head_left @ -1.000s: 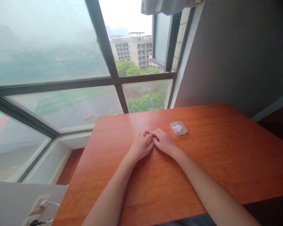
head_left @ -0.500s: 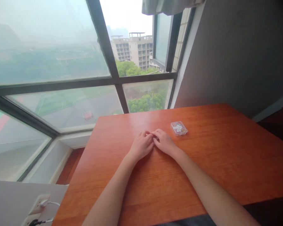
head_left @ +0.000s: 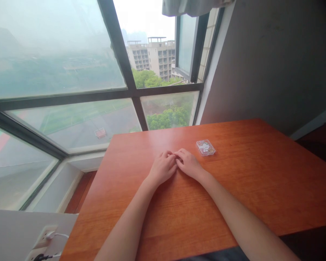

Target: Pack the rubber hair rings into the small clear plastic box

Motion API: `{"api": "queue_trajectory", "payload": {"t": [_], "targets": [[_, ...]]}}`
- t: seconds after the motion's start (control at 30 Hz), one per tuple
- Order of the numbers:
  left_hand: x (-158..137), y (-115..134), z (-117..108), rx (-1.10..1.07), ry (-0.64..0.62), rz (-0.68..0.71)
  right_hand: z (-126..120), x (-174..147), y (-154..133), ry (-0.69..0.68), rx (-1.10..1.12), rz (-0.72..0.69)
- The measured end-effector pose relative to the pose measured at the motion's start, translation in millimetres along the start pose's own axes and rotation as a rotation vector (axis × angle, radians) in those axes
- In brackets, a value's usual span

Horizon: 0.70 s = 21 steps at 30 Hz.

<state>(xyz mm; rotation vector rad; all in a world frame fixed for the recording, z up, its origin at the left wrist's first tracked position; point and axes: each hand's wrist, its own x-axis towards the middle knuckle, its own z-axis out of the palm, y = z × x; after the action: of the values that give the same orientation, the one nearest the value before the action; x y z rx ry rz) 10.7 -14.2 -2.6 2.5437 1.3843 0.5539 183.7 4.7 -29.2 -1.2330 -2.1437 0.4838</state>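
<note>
On the table [head_left: 182, 221], I see my left hand [head_left: 164, 167] and right hand [head_left: 188, 164] meeting, fingers curled; whether either grip holds anything, I can't tell. Beyond, rightward, nearer my right, lies the squarish clear box [head_left: 205, 148], untouched.

Centre: I view a dark-grey metal window frame [head_left: 136, 93]; beyond it, beige multi-storey buildings [head_left: 157, 58] rise behind green leafy trees [head_left: 148, 78]. Top: a pale fabric curtain [head_left: 190, 6]. Right: a shadowed grey wall [head_left: 266, 65]. Lower left: a white plastic plug [head_left: 50, 235] with white cable.
</note>
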Motion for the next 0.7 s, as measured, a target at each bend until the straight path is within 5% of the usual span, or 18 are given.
{"api": "queue_trajectory", "payload": {"t": [0.7], "targets": [[0.1,-0.3,-0.1,-0.019,0.001,-0.001,-2.4,-0.3,-3.1,0.001,-0.003,0.01]]}}
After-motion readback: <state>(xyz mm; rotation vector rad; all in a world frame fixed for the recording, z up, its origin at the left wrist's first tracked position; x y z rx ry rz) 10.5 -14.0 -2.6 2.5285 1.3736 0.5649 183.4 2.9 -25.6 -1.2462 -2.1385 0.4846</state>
